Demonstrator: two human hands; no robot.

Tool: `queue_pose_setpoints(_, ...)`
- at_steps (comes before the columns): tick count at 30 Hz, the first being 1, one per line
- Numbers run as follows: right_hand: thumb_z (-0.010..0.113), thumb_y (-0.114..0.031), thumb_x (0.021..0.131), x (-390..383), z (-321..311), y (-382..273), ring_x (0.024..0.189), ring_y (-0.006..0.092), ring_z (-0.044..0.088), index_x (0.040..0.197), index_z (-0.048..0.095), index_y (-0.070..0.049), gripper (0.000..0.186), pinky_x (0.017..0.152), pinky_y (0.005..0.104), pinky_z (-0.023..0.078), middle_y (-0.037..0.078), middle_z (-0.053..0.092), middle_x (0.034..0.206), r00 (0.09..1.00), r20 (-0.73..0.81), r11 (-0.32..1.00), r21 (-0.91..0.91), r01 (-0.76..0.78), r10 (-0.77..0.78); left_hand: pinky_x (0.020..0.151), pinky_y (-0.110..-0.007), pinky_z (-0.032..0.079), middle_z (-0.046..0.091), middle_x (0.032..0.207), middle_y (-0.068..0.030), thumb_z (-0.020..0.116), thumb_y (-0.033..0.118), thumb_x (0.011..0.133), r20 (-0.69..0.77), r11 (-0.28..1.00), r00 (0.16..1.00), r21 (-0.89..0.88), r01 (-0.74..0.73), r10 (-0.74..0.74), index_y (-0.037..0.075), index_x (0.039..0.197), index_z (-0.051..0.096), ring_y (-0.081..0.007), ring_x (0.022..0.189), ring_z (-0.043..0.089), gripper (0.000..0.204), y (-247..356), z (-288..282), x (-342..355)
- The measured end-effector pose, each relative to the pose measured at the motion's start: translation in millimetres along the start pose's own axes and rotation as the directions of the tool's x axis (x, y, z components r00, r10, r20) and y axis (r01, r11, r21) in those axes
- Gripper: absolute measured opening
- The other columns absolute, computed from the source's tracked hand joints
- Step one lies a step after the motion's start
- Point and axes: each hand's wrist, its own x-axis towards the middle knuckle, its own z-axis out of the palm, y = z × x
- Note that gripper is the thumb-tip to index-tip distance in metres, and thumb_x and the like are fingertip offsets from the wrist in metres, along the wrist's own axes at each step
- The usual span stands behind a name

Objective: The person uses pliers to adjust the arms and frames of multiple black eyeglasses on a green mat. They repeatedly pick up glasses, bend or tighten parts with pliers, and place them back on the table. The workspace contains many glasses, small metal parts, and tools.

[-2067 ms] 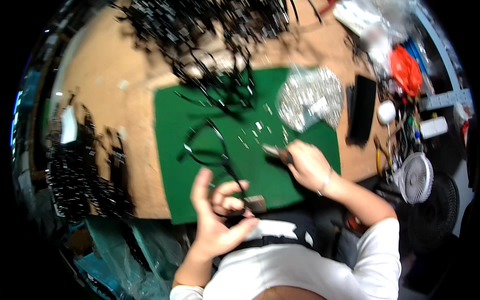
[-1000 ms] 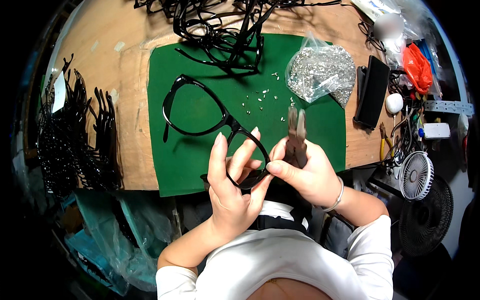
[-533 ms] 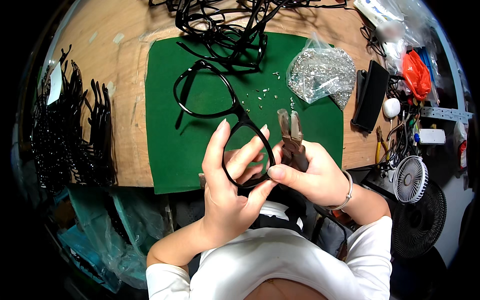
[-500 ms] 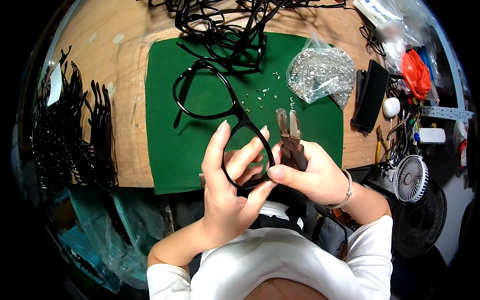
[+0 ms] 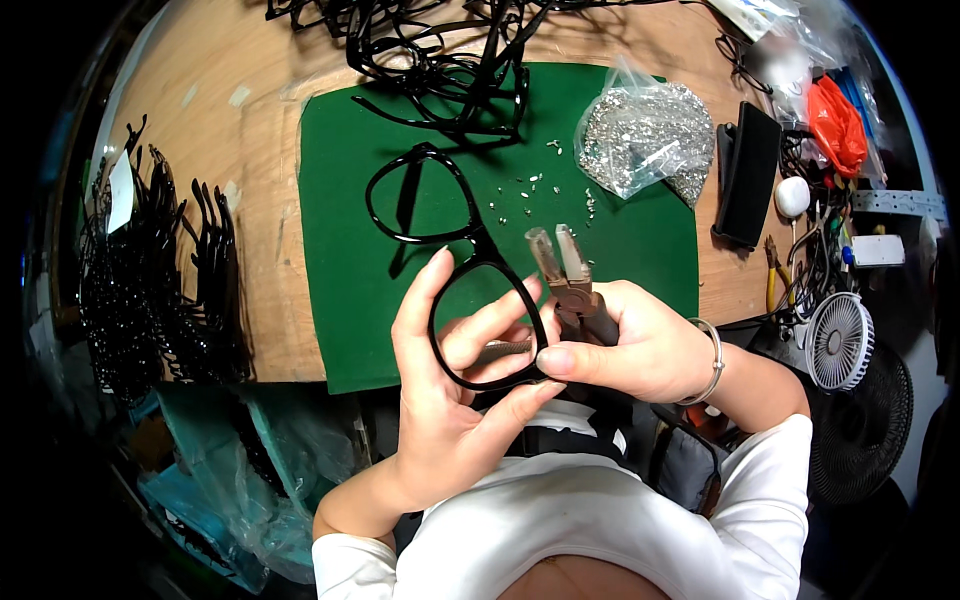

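My left hand [image 5: 445, 410] holds a black eyeglasses frame [image 5: 483, 243], its fingers around the lower rim, the upper rim extending away over the green mat [image 5: 340, 320]. My right hand [image 5: 645, 350] grips pliers [image 5: 572, 292] with their jaws pointing away from me, while its thumb tip presses on the frame's lower rim. A textured grey metal piece [image 5: 505, 348] shows partly behind that rim; what carries it is unclear. Tiny silver parts [image 5: 535, 187] lie scattered beyond the jaws, beside a clear bag of silver parts [image 5: 645, 135].
A tangled heap of black frames [image 5: 440, 70] lies at the back, more black pieces [image 5: 160, 290] at left. On the right are a black case [image 5: 745, 175], a red bag [image 5: 835, 125], cables, a white device [image 5: 875, 250], yellow-handled pliers [image 5: 775, 270], a white fan [image 5: 840, 340] and a black fan [image 5: 865, 430].
My right hand has brought the pliers from the mat to the frame. My left fingers have closed round the rim. Lately the frame has shifted slightly toward me and the jaws have tilted left.
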Motion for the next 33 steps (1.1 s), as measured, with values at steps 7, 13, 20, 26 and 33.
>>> queue_pose_setpoints(7,0.058,-0.018,0.08,-3,3,2,0.069,0.0084,0.047,0.082,0.051,0.0,0.019,0.063,0.0237,0.041,0.003,0.053,0.073,0.983,-0.131,0.962,-0.258,0.093,-0.13,0.085,-0.03,0.046,0.041,0.122,-0.0194,0.059,-0.009,0.072,0.026,0.983,0.998,0.176,-0.058,0.054,0.003,0.131,0.0,-0.0187,0.098,0.052,0.084,-7,-3,-1)
queue_pose_setpoints(13,0.057,-0.017,0.081,-4,4,1,0.069,0.0081,0.047,0.084,0.052,-0.001,0.018,0.063,0.0234,0.041,0.002,0.053,0.074,0.986,-0.12,0.971,-0.224,0.085,-0.114,0.086,-0.031,0.046,0.043,0.12,-0.0191,0.058,-0.01,0.072,0.016,0.998,0.999,0.052,0.046,-0.046,0.004,0.131,-0.001,-0.0195,0.1,0.052,0.085,-3,-3,0)
queue_pose_setpoints(20,0.055,-0.017,0.083,2,7,-3,0.066,0.0054,0.044,0.085,0.052,-0.002,0.015,0.06,0.0221,0.04,-0.002,0.049,0.072,1.0,-0.006,0.998,0.063,0.005,-0.004,0.087,-0.033,0.045,0.046,0.118,-0.0195,0.06,-0.011,0.07,0.01,0.998,0.999,-0.033,0.05,-0.05,0.005,0.131,-0.003,-0.0222,0.103,0.051,0.088,9,-6,1)
queue_pose_setpoints(26,0.058,-0.024,0.08,-12,-2,-6,0.064,0.0138,0.054,0.085,0.053,0.0,0.024,0.059,0.0287,0.044,0.008,0.057,0.072,0.994,-0.053,0.907,-0.417,0.061,-0.091,0.084,-0.031,0.046,0.043,0.12,-0.0223,0.058,-0.013,0.07,0.056,0.998,0.998,-0.062,0.024,-0.021,0.006,0.131,-0.004,-0.022,0.099,0.054,0.089,10,-15,-4)
queue_pose_setpoints(33,0.051,-0.031,0.084,-21,1,-20,0.068,0.0288,0.058,0.087,0.053,-0.001,0.03,0.061,0.0348,0.045,0.015,0.057,0.077,0.951,0.169,0.675,-0.736,-0.053,0.259,0.083,-0.029,0.046,0.042,0.121,-0.025,0.057,-0.014,0.071,0.113,0.992,0.99,-0.087,0.094,-0.084,0.006,0.131,-0.003,-0.0245,0.101,0.054,0.088,16,-14,-5)
